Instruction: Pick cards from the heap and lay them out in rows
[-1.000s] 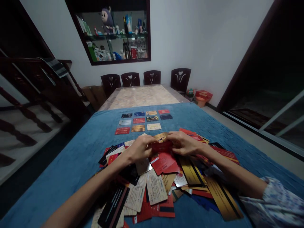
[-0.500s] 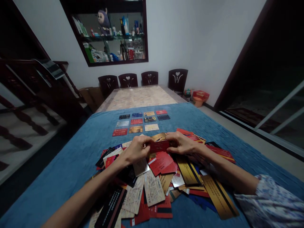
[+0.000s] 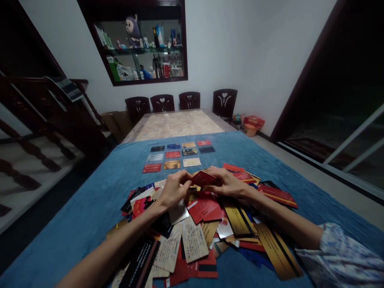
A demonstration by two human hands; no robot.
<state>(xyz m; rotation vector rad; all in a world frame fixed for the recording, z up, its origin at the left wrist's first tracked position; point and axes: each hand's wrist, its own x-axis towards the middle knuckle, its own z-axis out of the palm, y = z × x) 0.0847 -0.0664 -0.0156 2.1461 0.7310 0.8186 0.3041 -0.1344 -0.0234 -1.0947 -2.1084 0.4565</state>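
A red card (image 3: 203, 178) is held tilted above a loose heap of cards, between my two hands. My left hand (image 3: 175, 187) pinches its left edge with thumb and fingers. On the other edge, my right hand (image 3: 224, 182) is closed on the same card. Under and around my hands lie overlapping cards: red cards (image 3: 204, 208), a cream card with print (image 3: 194, 242), a gold card with a dark stripe (image 3: 239, 218) and a long black card (image 3: 141, 262). Beyond the heap, several cards lie spread face up in rows, among them a gold card (image 3: 172, 164) and a white card (image 3: 191, 162).
A blue cloth (image 3: 99, 200) covers the near part of the table, and a bare patterned tabletop (image 3: 171, 122) shows behind it. Dark chairs (image 3: 189, 101) stand at the far end. A wooden railing (image 3: 33, 120) is on the left, a red and orange bin (image 3: 252, 125) at the back right.
The red card has turned in my hands, from facing me nearly upright to tilted at an angle. Both hands remain over the heap; the laid-out rows look the same.
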